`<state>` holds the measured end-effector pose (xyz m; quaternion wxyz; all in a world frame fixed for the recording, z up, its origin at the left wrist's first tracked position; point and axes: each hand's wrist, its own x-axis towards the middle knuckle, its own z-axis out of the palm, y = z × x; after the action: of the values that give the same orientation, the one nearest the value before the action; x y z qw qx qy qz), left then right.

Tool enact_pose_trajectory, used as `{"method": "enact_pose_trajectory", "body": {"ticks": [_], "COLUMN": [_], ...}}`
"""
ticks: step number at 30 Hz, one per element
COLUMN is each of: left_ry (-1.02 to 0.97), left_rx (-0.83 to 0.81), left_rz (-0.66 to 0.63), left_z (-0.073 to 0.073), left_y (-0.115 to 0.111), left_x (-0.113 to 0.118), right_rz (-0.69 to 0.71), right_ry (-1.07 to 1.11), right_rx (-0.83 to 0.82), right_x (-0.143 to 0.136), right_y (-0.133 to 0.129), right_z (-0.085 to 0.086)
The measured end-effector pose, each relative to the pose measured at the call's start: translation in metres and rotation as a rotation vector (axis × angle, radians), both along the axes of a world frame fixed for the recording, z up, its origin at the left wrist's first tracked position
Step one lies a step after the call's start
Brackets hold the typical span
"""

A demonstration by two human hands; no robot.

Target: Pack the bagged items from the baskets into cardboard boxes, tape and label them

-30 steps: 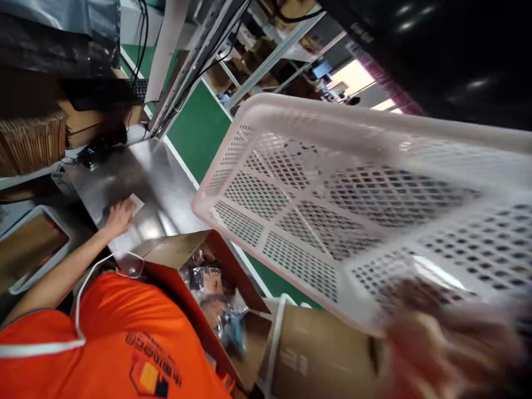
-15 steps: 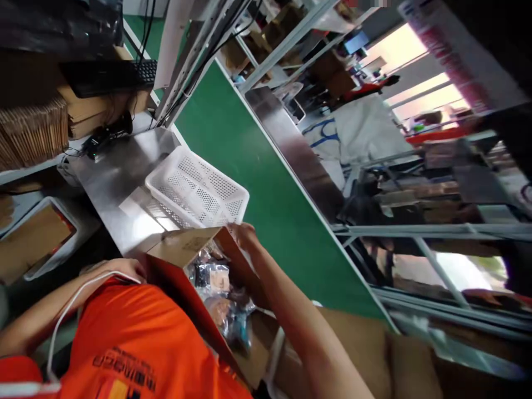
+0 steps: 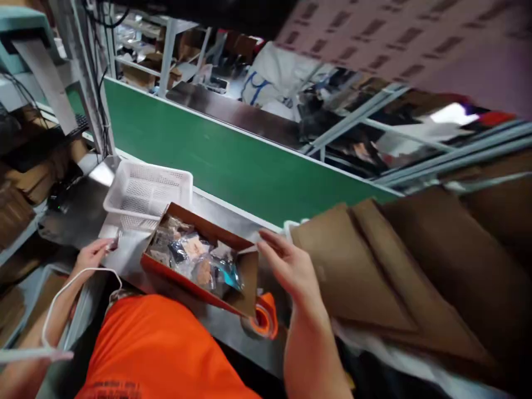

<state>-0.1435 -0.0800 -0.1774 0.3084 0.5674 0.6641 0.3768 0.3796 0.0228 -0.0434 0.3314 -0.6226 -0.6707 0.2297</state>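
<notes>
An open cardboard box stands on the metal bench in front of me. Inside it lie several clear plastic packets, showing dark, tan and turquoise contents. My right hand is just beyond the box's right end, fingers stretched out with a gap from the thumb. At the left, my left hand pinches a small shiny packet, its contents too small to make out. Behind the box, a white perforated plastic basket stands on the bench. An orange tape dispenser sits near the box's right corner.
A green panel runs along the bench's far side. Flat brown cardboard sheets lean at the right. At the left are a metal post, a printer with paper hanging out, and cables. A white cord hangs over my left forearm.
My view has turned right. The box, tilted up between both hands before, now rests on the bench. My right hand has left its edge; my left hand has moved out with a small packet.
</notes>
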Motion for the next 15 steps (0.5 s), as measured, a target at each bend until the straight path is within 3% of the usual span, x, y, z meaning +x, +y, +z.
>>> {"method": "enact_pose_trajectory", "body": {"ticks": [2,4,6,8,10,11,13,15], "left_ry": [0.063,0.12,0.168,0.24,0.41,0.56,0.933,1.149], "left_rx": [0.213,0.452,0.603,0.59,0.392,0.261,0.081,-0.067], "left_rz": [0.061,0.013,-0.228,-0.605,-0.959,-1.038,-1.02,-0.975], "left_z": [0.041,0.091,0.139,0.17,0.176,0.17,0.143,0.107], "left_y": [0.023,0.052,0.082,0.109,0.129,0.134,0.136,0.126], "left_x": [-0.02,-0.018,0.011,0.062,0.121,0.148,0.189,0.211], "right_rz": [0.048,0.229,0.407,0.482,0.451,0.404,0.228,0.103], "right_ry": [-0.06,-0.121,-0.171,-0.24,-0.365,-0.442,-0.554,-0.555], "right_rx": [0.066,0.103,0.107,0.055,-0.101,-0.208,-0.314,-0.279], "right_x": [0.003,-0.006,-0.022,-0.041,-0.063,-0.074,-0.094,-0.11], "right_y": [-0.037,-0.053,-0.05,-0.035,-0.019,-0.015,-0.015,-0.025], "right_z": [0.006,0.018,0.029,0.031,0.018,0.006,-0.024,-0.053]}}
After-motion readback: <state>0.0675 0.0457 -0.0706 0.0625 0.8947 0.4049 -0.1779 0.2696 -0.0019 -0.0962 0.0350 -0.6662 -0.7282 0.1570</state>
